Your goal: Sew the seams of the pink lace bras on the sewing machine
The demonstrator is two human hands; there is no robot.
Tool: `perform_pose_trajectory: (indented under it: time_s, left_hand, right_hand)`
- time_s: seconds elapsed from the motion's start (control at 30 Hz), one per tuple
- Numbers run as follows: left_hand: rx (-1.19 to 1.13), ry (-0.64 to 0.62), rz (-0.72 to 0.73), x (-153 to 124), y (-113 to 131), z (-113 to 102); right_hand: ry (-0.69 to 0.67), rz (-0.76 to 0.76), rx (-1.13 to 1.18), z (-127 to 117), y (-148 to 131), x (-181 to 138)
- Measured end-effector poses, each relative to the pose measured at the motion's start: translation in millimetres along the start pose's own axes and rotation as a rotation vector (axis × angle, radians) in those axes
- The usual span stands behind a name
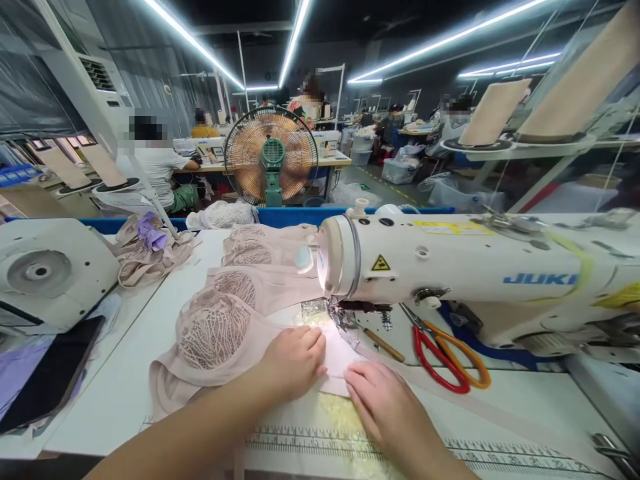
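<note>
A beige lace bra (215, 333) lies across the sewing table, its band reaching under the needle area of a white JUKI sewing machine (390, 260). My left hand (296, 360) presses on the band just in front of the lit presser foot (334, 312), fingers curled together. On the band's near right edge, my right hand (385, 400) pinches the fabric between thumb and fingers. A narrow beige strip (455, 397) runs from the needle area past my right hand to the right. Behind the first bra, more beige bra pieces (260, 247) lie overlapping.
Red-and-orange-handled scissors (450, 357) and a wooden-handled tool (383, 344) lie under the machine arm. A printed ruler (285, 440) crosses the front. At left are a black phone (55, 373), another machine (50, 273) and tangled straps (145, 250). Beyond stands a fan (273, 157); people sit farther back.
</note>
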State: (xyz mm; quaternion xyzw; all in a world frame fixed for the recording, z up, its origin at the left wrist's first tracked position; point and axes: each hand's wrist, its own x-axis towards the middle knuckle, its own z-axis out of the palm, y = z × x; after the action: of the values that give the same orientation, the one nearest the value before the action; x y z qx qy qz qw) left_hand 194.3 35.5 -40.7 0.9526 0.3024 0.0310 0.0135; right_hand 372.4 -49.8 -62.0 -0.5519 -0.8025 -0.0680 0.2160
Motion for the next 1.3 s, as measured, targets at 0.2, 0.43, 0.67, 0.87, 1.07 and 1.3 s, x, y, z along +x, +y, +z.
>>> perform_pose_trajectory:
  time_s: [0.2, 0.43, 0.67, 0.87, 1.07, 1.3]
  left_hand:
    - [0.134, 0.033, -0.115, 18.4, 5.5, -4.0]
    - [0.132, 0.023, -0.157, 36.0, -0.7, -4.1]
    - [0.101, 0.007, -0.163, 39.0, -1.0, -6.2]
    - [0.075, 0.001, -0.16, 45.5, -11.4, -9.2]
    - [0.144, 0.106, -0.009, 42.8, -11.1, -22.5]
    - [0.103, -0.086, 0.097, 5.5, 14.3, -15.5]
  right_hand:
    - [0.164, -0.161, -0.072, 4.0, 3.6, -39.0]
    - [0.15, -0.161, -0.096, 4.4, 1.2, -37.4]
    - [0.152, -0.197, -0.126, 2.0, 0.4, -32.6]
    - [0.167, -0.182, -0.137, 3.1, -5.0, -25.2]
    - [0.195, -0.079, -0.012, 11.9, -10.7, -17.0]
    - [0.219, -0.005, 0.041, 16.3, -18.4, -10.1]
